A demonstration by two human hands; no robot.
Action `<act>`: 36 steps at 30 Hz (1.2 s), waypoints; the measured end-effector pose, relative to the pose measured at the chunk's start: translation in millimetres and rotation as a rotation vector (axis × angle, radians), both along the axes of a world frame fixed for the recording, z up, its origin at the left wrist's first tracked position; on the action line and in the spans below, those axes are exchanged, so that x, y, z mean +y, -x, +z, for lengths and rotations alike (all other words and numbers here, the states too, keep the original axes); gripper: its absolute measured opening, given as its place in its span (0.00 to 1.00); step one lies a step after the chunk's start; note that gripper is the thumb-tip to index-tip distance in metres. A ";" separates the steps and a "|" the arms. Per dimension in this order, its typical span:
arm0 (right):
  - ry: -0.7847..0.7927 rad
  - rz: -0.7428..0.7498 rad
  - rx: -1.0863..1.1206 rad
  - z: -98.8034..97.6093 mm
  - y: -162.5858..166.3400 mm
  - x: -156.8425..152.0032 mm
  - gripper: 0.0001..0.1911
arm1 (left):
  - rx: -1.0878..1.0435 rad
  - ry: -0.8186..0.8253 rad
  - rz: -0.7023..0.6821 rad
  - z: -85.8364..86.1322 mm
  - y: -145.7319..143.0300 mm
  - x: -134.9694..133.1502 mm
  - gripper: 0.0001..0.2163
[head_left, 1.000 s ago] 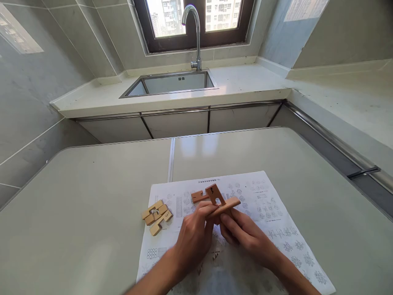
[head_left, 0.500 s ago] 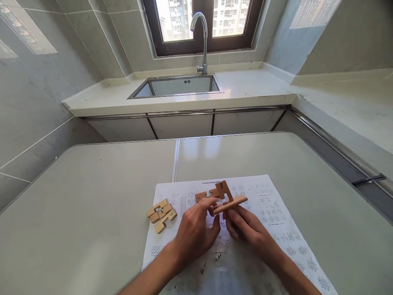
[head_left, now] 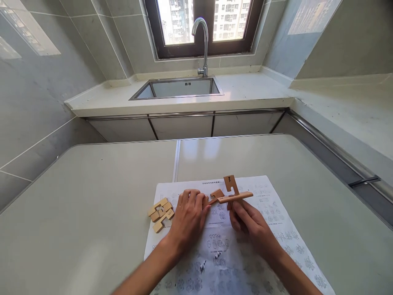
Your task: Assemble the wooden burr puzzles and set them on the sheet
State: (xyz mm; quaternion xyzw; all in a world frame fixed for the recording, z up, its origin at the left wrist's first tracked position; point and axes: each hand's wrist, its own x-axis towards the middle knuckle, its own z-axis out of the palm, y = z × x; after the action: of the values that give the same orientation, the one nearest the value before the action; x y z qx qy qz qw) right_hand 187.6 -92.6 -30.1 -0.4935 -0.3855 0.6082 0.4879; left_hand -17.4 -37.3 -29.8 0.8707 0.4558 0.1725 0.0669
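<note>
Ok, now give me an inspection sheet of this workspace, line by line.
Surface: pale table with a centre seam; printed sheet lies on it.
Job's things: wooden bar with upright piece marked 3 standing up from it; loose piece beside.
Clutter: pile of wooden pieces at the sheet's left edge.
Grippers: right hand holds the bar; left hand touches the loose piece, grip unclear.
Cables: nothing seen.
Surroundings: sink, faucet, window, tiled walls.

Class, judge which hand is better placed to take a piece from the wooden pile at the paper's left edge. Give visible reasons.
Probably left. The left hand lies on the paper close to the pile; the right hand is farther away and grips the joined wooden pieces.
</note>
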 end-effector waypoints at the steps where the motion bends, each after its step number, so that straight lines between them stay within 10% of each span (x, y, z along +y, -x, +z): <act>1: -0.001 -0.006 0.001 -0.2 -0.1 -0.3 0.24 | 0.004 0.021 -0.011 -1.3 -0.7 0.2 0.04; 7: -0.017 -0.131 0.065 -2.1 -2.6 -1.2 0.23 | -0.073 0.068 -0.134 -3.4 -1.6 -2.0 0.15; 13: 0.012 -0.265 0.283 -1.7 -10.3 5.1 0.18 | -0.685 0.641 -0.079 18.3 -1.8 -11.3 0.13; 20: 0.113 -0.081 0.419 -1.5 -4.5 2.3 0.20 | -1.161 1.074 -0.117 20.8 -6.6 -14.2 0.18; 36: 0.170 0.037 0.392 3.3 4.1 -3.1 0.22 | -1.482 1.265 0.021 14.4 -3.9 -6.1 0.23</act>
State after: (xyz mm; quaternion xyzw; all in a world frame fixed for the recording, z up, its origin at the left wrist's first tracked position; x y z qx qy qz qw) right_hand 183.5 -95.7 -26.9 -0.3980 -0.2395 0.7316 0.4990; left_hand -13.5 -43.4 -15.4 0.3406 0.3145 0.4003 0.7905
